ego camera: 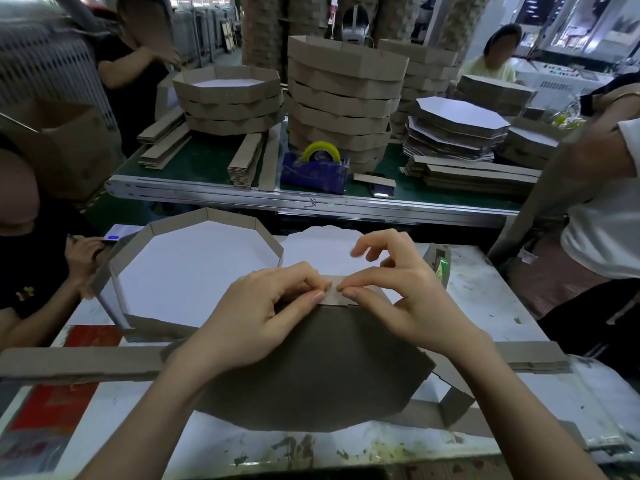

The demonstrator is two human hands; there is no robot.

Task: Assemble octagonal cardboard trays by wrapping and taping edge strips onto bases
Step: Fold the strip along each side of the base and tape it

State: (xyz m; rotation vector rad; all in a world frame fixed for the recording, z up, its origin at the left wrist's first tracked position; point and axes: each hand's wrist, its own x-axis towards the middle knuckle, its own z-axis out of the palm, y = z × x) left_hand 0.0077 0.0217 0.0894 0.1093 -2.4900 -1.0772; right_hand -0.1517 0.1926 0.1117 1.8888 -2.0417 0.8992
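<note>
Near the left edge of the stained white tabletop (pixel 485 289) sits a finished octagonal cardboard tray (pixel 162 230), white inside with a brown wall, and a long flat cardboard strip (pixel 79 362) lies in front of it. At the middle stands a brown octagonal cardboard base (pixel 311 375) - tipped up, underside toward us. The left hand (pixel 263 313) pinches the brown cardboard edge strip (pixel 333 295) at the base's top edge with thumb and forefinger, and the right hand (pixel 408 299) pinches it just beside - its other fingers lifted and loose.
</note>
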